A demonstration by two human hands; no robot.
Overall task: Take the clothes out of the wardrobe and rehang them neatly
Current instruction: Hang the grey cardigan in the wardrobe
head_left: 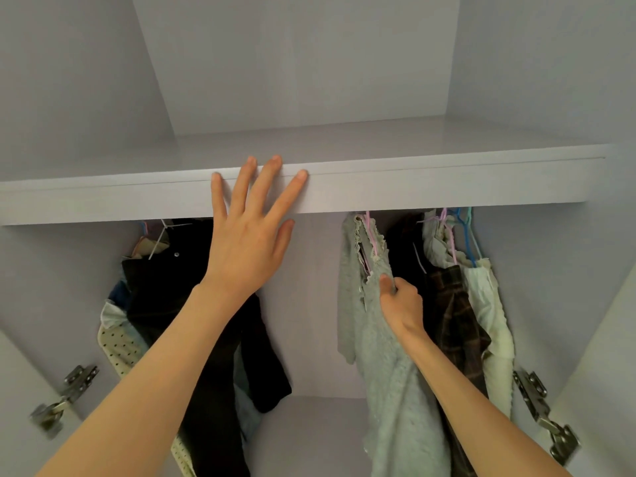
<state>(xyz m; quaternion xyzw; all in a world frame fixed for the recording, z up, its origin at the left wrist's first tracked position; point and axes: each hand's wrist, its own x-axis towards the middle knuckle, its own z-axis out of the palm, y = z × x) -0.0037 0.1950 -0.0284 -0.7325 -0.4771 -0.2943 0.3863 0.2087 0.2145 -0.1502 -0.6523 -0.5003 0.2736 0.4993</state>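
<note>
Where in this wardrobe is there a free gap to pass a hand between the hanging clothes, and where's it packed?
The open gap runs down the middle, bordered by the black hanging garment on the left and the fluffy grey-green top pinched by the right hand. The flat white shelf, where the left hand rests on the edge, is bare. The right cluster around the dark plaid garment is crowded.

Inside the wardrobe (309,304): shelf (413,180) across the top, garments hanging beneath its front edge in two groups, left group (165,297) and right group (447,287), well apart. Left hand (247,235) spread against the shelf's front edge; right hand (402,304) below, gripping the leftmost garment (361,321) of the right group. Door hinges (65,397) at both lower corners.
</note>
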